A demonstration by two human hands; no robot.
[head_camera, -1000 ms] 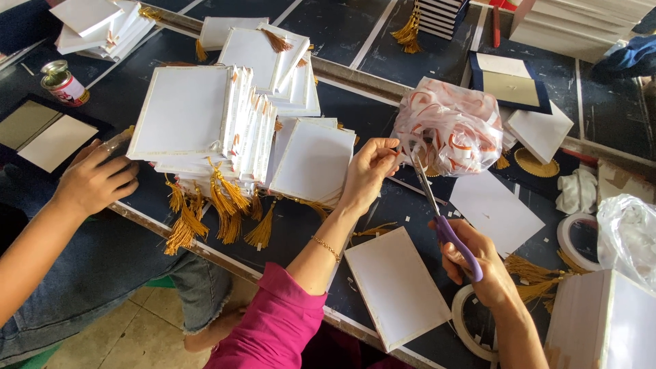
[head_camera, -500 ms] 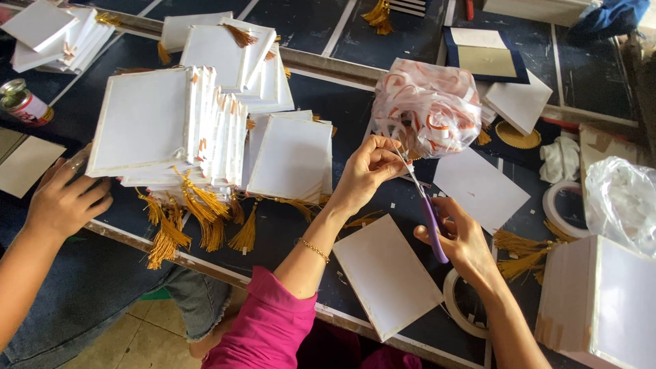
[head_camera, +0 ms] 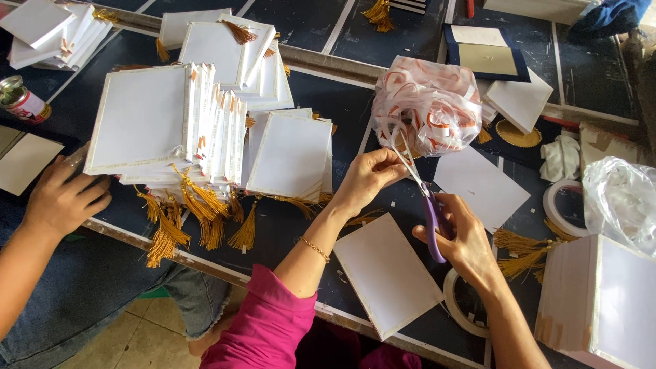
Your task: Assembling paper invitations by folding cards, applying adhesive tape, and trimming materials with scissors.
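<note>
your right hand (head_camera: pixel 465 239) has its grip clenched through the purple handles of the scissors (head_camera: pixel 420 198), blades pointing up toward 11 o'clock. your left hand (head_camera: pixel 369 178) pinches something thin right at the blade tips; it looks like a strip of ribbon pulled from the clear bag of orange-and-white ribbon (head_camera: pixel 427 106) sitting at 12 o'clock, though the strip itself is too fine to make out. the cut seems to be in hand, not finished.

just below your hands a plain white card (head_camera: pixel 386 273) lies flat with no tassel, and another white sheet (head_camera: pixel 482 184) lies at 2 o'clock, so those look still to be done. at 9 to 10 o'clock, stacks of white cards with gold tassels (head_camera: pixel 205 143) look done already, a good many of them.

a second person's hand (head_camera: pixel 65 195) rests at the table's near edge at 9 o'clock. a roll of tape (head_camera: pixel 465 304) sits at 5 o'clock, a white box (head_camera: pixel 601 301) at 4 o'clock. the dark table (head_camera: pixel 321 24) is crowded; bare tiled floor (head_camera: pixel 140 338) shows below.
</note>
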